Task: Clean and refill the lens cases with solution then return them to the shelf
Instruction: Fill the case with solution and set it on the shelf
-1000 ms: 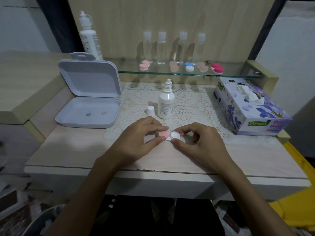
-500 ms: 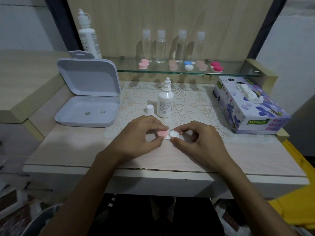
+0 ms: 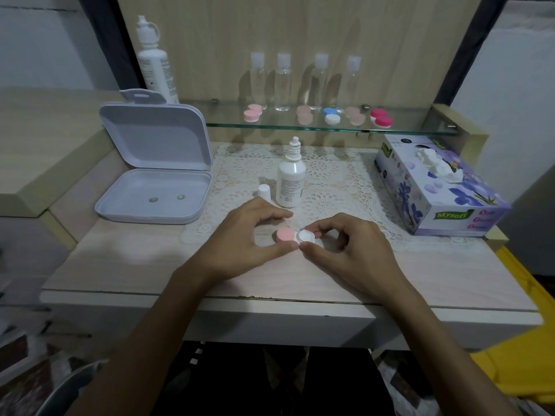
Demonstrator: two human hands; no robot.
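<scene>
A lens case with a pink cap (image 3: 284,235) and a white cap (image 3: 306,236) lies on the table between my hands. My left hand (image 3: 249,238) curls around the pink cap, thumb below and fingers above it. My right hand (image 3: 342,244) pinches the white cap between thumb and forefinger. A small white solution bottle (image 3: 290,180) stands uncapped just behind, its cap (image 3: 264,191) beside it. Several more lens cases (image 3: 332,117) sit on the glass shelf (image 3: 414,127).
An open grey box (image 3: 153,187) lies at the left with two small lenses inside. A tissue box (image 3: 435,187) stands at the right. A large bottle (image 3: 154,64) and several clear bottles (image 3: 283,82) stand on the shelf. A lace mat (image 3: 333,175) covers the table's middle.
My left fingers have lifted slightly, showing more of the pink cap. My right hand keeps its pinch on the white cap. The case stays in place.
</scene>
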